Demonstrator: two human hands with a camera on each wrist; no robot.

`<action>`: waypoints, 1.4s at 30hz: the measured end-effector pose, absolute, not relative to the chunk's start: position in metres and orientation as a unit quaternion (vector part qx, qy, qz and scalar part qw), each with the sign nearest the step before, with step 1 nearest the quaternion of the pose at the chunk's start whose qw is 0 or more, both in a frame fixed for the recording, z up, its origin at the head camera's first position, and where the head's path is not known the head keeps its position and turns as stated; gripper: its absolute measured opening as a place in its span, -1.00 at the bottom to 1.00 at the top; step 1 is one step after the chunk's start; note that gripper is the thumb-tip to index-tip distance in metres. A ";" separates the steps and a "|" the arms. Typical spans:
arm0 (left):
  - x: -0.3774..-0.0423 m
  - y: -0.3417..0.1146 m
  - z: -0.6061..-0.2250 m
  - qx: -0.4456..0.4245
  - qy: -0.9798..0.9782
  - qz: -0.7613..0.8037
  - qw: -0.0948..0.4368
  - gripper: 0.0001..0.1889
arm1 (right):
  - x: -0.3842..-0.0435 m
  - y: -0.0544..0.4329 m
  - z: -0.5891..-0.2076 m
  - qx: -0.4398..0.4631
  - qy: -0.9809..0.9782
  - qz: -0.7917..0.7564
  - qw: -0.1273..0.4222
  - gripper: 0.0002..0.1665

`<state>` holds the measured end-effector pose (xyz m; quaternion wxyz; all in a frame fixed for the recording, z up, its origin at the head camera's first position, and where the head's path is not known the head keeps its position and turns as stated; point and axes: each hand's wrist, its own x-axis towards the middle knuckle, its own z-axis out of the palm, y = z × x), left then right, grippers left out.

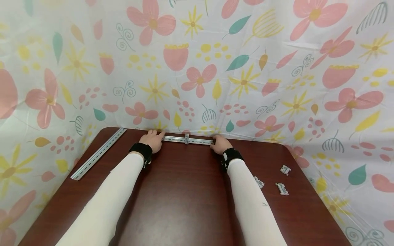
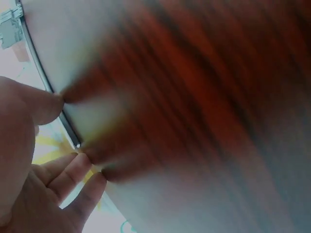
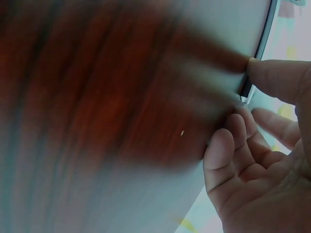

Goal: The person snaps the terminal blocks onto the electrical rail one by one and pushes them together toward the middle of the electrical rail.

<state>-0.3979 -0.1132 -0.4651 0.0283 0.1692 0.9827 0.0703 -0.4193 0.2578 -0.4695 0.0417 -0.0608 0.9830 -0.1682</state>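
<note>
Rail [image 1: 200,140] lies along the far side of the table [image 1: 181,191] in the head view, with a grey clip [image 1: 186,138] across its middle. Left hand [image 1: 152,141] and right hand [image 1: 221,145] pinch its left and right ends between thumb and index finger. A longer rail [image 1: 98,155] lies aslant near the table's left edge. To the right lie three small blocks [image 1: 282,189], one partly behind the right sleeve [image 1: 255,205]. Flowered cloth [image 1: 200,51] hangs behind the table.

In the left wrist view, the thumb touches the rail near its end; three other fingers are spread past it. The clip shows farther along.

In the right wrist view, the thumb touches the rail's other end, with the other fingers bent beside it.
</note>
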 end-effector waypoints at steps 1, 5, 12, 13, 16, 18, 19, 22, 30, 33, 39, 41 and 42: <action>-0.398 -0.115 -0.466 0.167 0.983 0.071 0.029 -0.32 | -0.423 0.261 -0.475 -0.062 0.983 -0.169 0.037 -0.27; -0.395 -0.123 -0.468 0.155 0.984 0.079 0.036 -0.23 | -0.436 0.276 -0.498 -0.065 0.982 -0.177 0.029 -0.15; -0.382 -0.144 -0.461 0.139 0.981 0.119 0.066 -0.17 | -0.407 0.274 -0.478 -0.067 0.980 -0.182 0.041 -0.17; -0.379 -0.148 -0.460 0.140 0.980 0.125 0.067 -0.17 | -0.401 0.273 -0.475 -0.069 0.980 -0.184 0.039 -0.17; -0.370 -0.159 -0.458 0.138 0.978 0.142 0.060 -0.16 | -0.383 0.268 -0.469 -0.071 0.979 -0.184 0.049 -0.16; -0.363 -0.166 -0.456 0.134 0.978 0.152 0.051 -0.17 | -0.374 0.266 -0.467 -0.075 0.980 -0.178 0.052 -0.16; -0.359 -0.170 -0.455 0.131 0.978 0.156 0.045 -0.17 | -0.370 0.265 -0.466 -0.079 0.980 -0.176 0.053 -0.15; -0.349 -0.182 -0.450 0.120 0.979 0.162 0.022 -0.19 | -0.360 0.264 -0.464 -0.091 0.978 -0.179 0.054 -0.14; -0.328 -0.208 -0.440 0.098 0.982 0.156 -0.027 -0.23 | -0.333 0.262 -0.459 -0.121 0.975 -0.183 0.040 -0.13; -0.320 -0.215 -0.440 0.102 0.981 0.157 -0.038 -0.24 | -0.323 0.259 -0.459 -0.131 0.973 -0.186 0.029 -0.13; -0.312 -0.230 -0.442 0.087 0.985 0.140 -0.048 -0.27 | -0.306 0.246 -0.455 -0.154 0.970 -0.190 0.010 -0.14; -0.311 -0.237 -0.443 0.070 0.987 0.134 -0.048 -0.29 | -0.300 0.242 -0.453 -0.164 0.968 -0.188 0.009 -0.15; -0.311 -0.240 -0.444 0.061 0.988 0.134 -0.046 -0.30 | -0.297 0.239 -0.452 -0.170 0.967 -0.187 0.007 -0.16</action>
